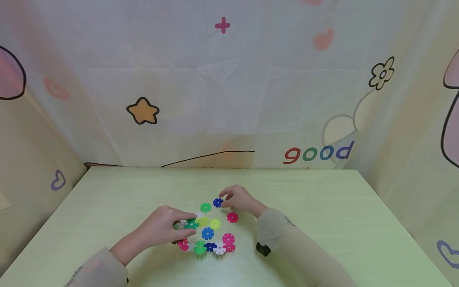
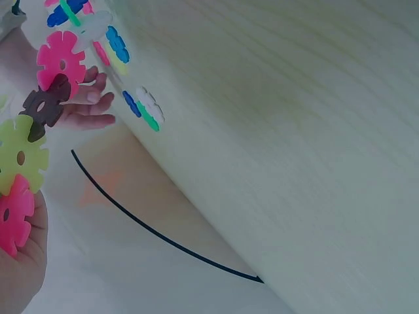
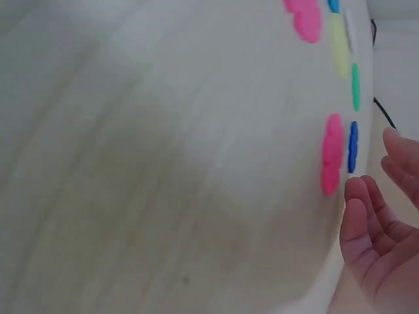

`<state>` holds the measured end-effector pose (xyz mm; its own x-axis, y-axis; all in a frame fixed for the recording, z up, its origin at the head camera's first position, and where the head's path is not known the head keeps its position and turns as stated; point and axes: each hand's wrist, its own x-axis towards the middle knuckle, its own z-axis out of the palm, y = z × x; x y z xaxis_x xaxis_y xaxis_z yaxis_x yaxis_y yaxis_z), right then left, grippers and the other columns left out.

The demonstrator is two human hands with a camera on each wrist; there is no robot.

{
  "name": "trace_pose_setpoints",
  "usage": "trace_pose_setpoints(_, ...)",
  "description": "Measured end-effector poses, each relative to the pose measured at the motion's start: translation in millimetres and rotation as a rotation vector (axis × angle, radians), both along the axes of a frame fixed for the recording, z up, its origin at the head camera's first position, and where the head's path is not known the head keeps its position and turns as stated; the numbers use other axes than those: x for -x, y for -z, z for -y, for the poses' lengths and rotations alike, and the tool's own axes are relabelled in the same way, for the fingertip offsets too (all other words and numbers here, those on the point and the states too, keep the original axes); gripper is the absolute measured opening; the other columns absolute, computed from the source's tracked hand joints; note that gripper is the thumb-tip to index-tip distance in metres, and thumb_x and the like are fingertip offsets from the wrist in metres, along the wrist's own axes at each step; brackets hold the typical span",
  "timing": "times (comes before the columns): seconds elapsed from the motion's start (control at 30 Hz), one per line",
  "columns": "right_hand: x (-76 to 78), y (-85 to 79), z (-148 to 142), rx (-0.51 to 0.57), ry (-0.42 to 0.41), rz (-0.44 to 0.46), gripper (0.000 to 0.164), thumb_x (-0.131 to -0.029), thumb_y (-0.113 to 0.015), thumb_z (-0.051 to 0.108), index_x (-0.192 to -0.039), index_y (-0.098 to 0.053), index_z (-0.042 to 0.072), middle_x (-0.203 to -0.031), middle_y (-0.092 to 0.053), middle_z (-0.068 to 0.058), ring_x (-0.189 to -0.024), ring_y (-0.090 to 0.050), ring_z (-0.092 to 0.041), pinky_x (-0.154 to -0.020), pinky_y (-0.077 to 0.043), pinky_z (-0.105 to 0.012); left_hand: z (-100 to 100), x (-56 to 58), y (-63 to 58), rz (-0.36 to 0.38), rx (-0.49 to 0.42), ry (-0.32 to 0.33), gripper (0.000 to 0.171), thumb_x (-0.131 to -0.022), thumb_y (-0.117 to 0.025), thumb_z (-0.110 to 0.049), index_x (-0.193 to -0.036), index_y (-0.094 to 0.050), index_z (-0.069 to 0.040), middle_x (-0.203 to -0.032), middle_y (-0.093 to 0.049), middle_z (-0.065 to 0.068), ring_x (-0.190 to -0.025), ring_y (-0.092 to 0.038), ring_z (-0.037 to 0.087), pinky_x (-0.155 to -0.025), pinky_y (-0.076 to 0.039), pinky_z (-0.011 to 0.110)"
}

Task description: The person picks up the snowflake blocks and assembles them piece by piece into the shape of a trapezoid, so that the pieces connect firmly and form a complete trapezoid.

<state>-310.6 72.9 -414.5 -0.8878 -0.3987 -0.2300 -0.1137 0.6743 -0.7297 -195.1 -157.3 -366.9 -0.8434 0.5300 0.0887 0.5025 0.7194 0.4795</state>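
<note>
My left hand [image 1: 163, 225] grips a chain of joined plastic snowflake discs from the left side, its thumb and fingers spread round the near end. In the left wrist view the chain shows a pink disc [image 2: 13, 216] against that hand, then a yellow-green disc [image 2: 23, 157], a brown disc [image 2: 44, 108] and another pink disc [image 2: 62, 59]. In the head view the chain's front runs through a green disc [image 1: 200, 247] and a white disc [image 1: 220, 248]. My right hand [image 1: 241, 199] reaches beside a loose dark blue disc [image 1: 218, 203], thumb and fingers apart; contact is unclear.
Loose discs lie on the pale table [image 1: 315, 223]: a green disc [image 1: 205, 207], a pink disc [image 1: 232, 217], a yellow disc [image 1: 215, 224] and a blue disc [image 1: 207, 233]. A printed cloth [image 1: 222, 99] hangs behind the table and along its sides.
</note>
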Motion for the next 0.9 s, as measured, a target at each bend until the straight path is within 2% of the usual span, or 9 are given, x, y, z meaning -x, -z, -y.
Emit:
trace_pose_setpoints(0.13, 1.6, 6.4, 5.3, -0.020, 0.007, -0.011, 0.034, -0.077, -0.067, 0.015, -0.111, -0.061, 0.013, -0.082, -0.056, -0.005, -0.058, -0.049, -0.015, -0.052, -0.043, -0.023, -0.1, 0.5, 0.1, -0.004, 0.003, 0.001, 0.049, -0.075, -0.058, -0.056, -0.106, -0.066, -0.019, -0.047, -0.045, -0.017, -0.038, -0.034, 0.000, -0.043, -0.033, 0.017)
trace_pose_setpoints(0.2, 1.8, 7.9, 7.5, -0.035, 0.015, -0.023, 0.035, -0.078, -0.067, 0.016, -0.112, -0.061, 0.013, -0.084, -0.056, -0.005, -0.061, -0.050, -0.015, -0.053, -0.043, -0.023, -0.2, 0.5, 0.0, -0.004, 0.001, -0.001, 0.048, -0.075, -0.058, -0.055, -0.106, -0.066, -0.020, -0.046, -0.045, -0.017, -0.038, -0.033, 0.000, -0.043, -0.032, 0.017)
trace_pose_setpoints(0.4, 1.5, 8.1, 11.1, -0.116, 0.015, -0.083, 0.030, -0.079, -0.066, 0.018, -0.108, -0.064, 0.015, -0.106, -0.059, -0.005, -0.087, -0.050, -0.017, -0.074, -0.045, -0.030, -0.3, 1.0, 0.2, -0.010, -0.005, 0.001, 0.048, -0.075, -0.058, -0.055, -0.106, -0.066, -0.019, -0.046, -0.044, -0.016, -0.038, -0.031, 0.000, -0.042, -0.031, 0.017)
trace_pose_setpoints(0.47, 1.2, 7.9, 11.1, -0.138, 0.004, -0.101, 0.028, -0.078, -0.067, 0.018, -0.106, -0.065, 0.014, -0.107, -0.060, -0.005, -0.090, -0.051, -0.018, -0.079, -0.045, -0.032, -0.4, 1.3, 0.3, -0.014, -0.006, 0.003, 0.048, -0.075, -0.058, -0.055, -0.106, -0.066, -0.019, -0.045, -0.043, -0.016, -0.037, -0.030, 0.000, -0.042, -0.030, 0.016)
trace_pose_setpoints(0.73, -1.9, 7.3, 2.8, -0.169, -0.022, -0.085, 0.023, -0.074, -0.070, 0.011, -0.095, -0.061, 0.011, -0.087, -0.057, -0.004, -0.076, -0.051, -0.017, -0.064, -0.047, -0.024, -0.8, 1.5, 1.9, -0.021, -0.007, 0.004, 0.045, -0.076, -0.060, -0.051, -0.105, -0.066, -0.018, -0.045, -0.042, -0.015, -0.038, -0.027, -0.001, -0.042, -0.029, 0.016)
trace_pose_setpoints(0.9, -7.5, 9.1, -9.9, -0.170, -0.060, -0.087, 0.022, -0.073, -0.070, 0.006, -0.089, -0.056, 0.013, -0.084, -0.056, -0.004, -0.073, -0.051, -0.017, -0.063, -0.048, -0.025, -1.3, 1.4, 3.3, -0.039, -0.003, 0.005, 0.043, -0.076, -0.061, -0.050, -0.105, -0.067, -0.019, -0.045, -0.041, -0.016, -0.039, -0.027, -0.001, -0.043, -0.028, 0.015)
